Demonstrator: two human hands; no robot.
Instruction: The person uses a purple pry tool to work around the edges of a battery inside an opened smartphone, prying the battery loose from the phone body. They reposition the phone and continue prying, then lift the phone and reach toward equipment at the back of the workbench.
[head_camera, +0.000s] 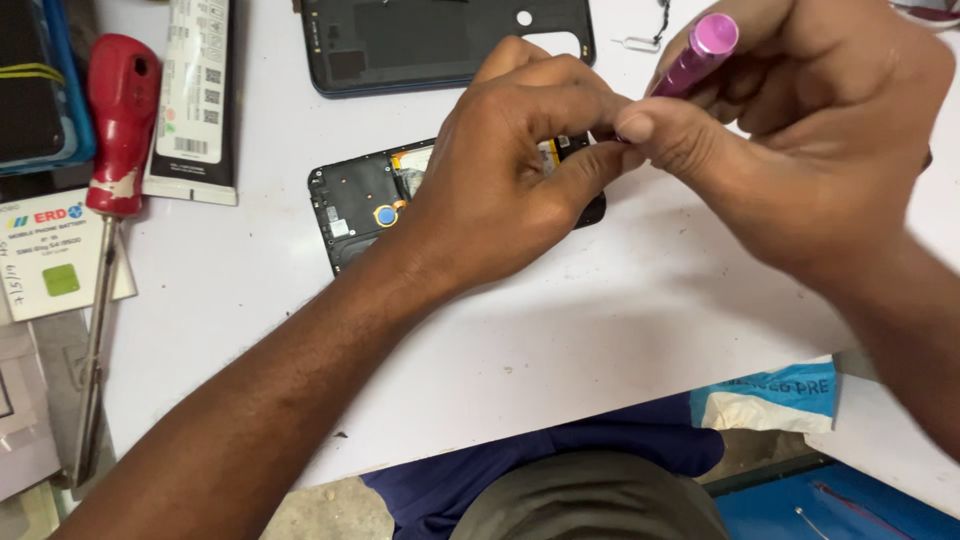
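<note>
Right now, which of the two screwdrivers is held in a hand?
The slim pink screwdriver is held, in the right hand, above the opened phone. The red-handled screwdriver lies untouched at the left of the white table.

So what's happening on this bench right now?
A person works over an opened phone lying on a white table. The left hand rests on the phone; the right hand holds a pink screwdriver, and their fingertips meet above it. The removed back cover and a red-handled screwdriver lie nearby.
</note>
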